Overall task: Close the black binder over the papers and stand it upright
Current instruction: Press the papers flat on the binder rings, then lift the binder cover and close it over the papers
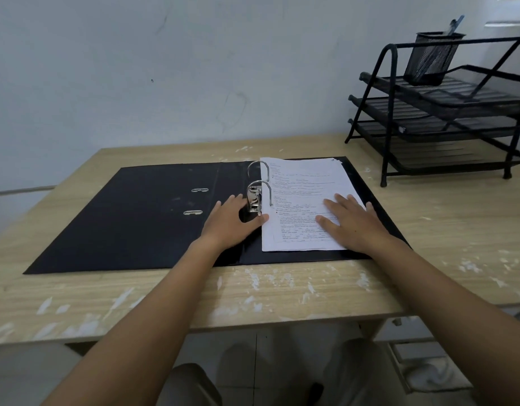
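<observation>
The black binder [129,218] lies wide open and flat on the wooden table [282,291]. A stack of printed papers [299,186] sits on its right half, threaded on the two metal rings [260,183]. My left hand [232,224] rests on the binder's spine, its fingers and thumb curved around the base of the silver lever mechanism [254,199]. On the lower right part of the papers, my right hand [352,221] lies flat, fingers spread. The left cover is bare, with two metal slots [195,200].
A black three-tier wire paper tray [446,118] stands at the table's back right, with a mesh pen cup [431,58] on top. A pale wall runs behind the table. The table's front edge, flecked with white paint, is close to me.
</observation>
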Demonstrator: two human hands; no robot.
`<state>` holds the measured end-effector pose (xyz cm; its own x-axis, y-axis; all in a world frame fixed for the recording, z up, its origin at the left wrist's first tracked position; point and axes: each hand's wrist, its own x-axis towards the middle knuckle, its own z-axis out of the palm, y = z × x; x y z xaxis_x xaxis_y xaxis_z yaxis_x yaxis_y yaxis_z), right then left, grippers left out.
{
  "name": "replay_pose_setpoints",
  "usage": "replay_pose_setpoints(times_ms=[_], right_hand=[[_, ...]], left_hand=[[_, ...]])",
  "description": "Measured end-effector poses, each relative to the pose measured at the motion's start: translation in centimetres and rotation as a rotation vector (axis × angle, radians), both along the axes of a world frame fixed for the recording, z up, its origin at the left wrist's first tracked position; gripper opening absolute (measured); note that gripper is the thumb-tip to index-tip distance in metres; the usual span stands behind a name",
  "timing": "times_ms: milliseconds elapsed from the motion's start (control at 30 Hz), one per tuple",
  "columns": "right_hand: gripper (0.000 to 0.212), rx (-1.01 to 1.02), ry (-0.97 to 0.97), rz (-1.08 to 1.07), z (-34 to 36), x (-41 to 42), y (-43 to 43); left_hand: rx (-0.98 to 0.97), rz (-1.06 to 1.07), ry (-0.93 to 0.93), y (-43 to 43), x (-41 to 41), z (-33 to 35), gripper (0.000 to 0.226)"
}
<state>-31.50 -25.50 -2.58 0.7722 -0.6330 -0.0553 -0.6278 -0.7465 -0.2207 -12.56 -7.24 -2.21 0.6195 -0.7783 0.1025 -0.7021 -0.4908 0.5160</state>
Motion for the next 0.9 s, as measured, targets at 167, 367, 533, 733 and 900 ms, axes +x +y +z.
replay_pose_setpoints(times_ms=[167,367,533,733,900], right_hand=[[0.067,0.039,-0.107,0.031,1.7,1.4,1.6],[0.063,-0.021,-0.312,0.194,5.8,4.7,7.0],[0.062,-0.023,-0.371,0.322,7.4,7.5,11.9],[0.072,-0.013,-0.239,0.458,6.3,10.0,16.8],[0.078,0.022,-0.098,0.533,4.8,11.7,19.5]], left_hand=[[0.043,0.001,-0.065,2.5,1.1,0.4,0.076],[0.018,0.113,-0.116,7.6,2.9,1.9,0.076],[-0.008,0.205,-0.160,12.3,3.6,2.6,0.078],[0.017,0.339,-0.171,17.7,4.8,2.2,0.086],[0.107,0.456,-0.140,21.3,6.3,0.9,0.090]])
